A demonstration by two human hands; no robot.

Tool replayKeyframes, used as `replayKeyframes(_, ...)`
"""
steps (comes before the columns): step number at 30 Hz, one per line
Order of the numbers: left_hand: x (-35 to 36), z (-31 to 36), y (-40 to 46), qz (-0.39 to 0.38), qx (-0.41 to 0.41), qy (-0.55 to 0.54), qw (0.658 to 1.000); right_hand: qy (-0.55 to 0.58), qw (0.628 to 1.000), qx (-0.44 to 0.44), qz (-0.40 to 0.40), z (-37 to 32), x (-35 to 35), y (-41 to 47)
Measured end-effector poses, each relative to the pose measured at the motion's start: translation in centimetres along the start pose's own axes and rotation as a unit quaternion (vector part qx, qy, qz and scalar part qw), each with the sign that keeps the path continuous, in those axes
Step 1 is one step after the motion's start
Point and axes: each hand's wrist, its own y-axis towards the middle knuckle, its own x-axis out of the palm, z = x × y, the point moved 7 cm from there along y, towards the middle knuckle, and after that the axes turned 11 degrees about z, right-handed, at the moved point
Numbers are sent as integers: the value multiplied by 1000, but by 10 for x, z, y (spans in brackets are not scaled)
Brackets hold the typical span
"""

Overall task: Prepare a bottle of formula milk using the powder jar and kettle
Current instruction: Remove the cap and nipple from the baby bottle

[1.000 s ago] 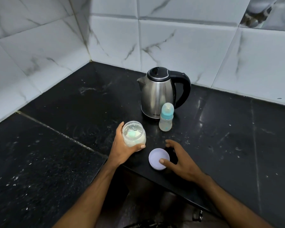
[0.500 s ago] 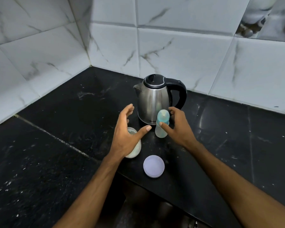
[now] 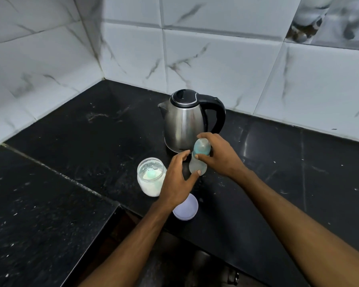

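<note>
On the black bench (image 3: 71, 141), my open powder jar (image 3: 151, 179) stands at left. My left hand (image 3: 178, 179), fingers spread, touches the baby bottle (image 3: 198, 160) low down. My right hand (image 3: 220, 156) grips its teal cap. The bottle looks light, smooth plastic; best held around the body. The kettle (image 3: 184, 121) stands behind.
</note>
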Motion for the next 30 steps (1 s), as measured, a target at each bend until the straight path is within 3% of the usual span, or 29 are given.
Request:
replayKeyframes(6, 36, -10, 3, -15, -55, -12, 998, 5, 1000, 9, 3, 3, -5, -29)
replayKeyframes(20, 53, -19, 9, -68, -45, 62, 995, -7, 999, 37, -10, -1, 2, -41)
replayKeyframes(30, 54, -20, 10, -68, -53, 66, 994, 9, 999, 14, 30, 0, 1, -41)
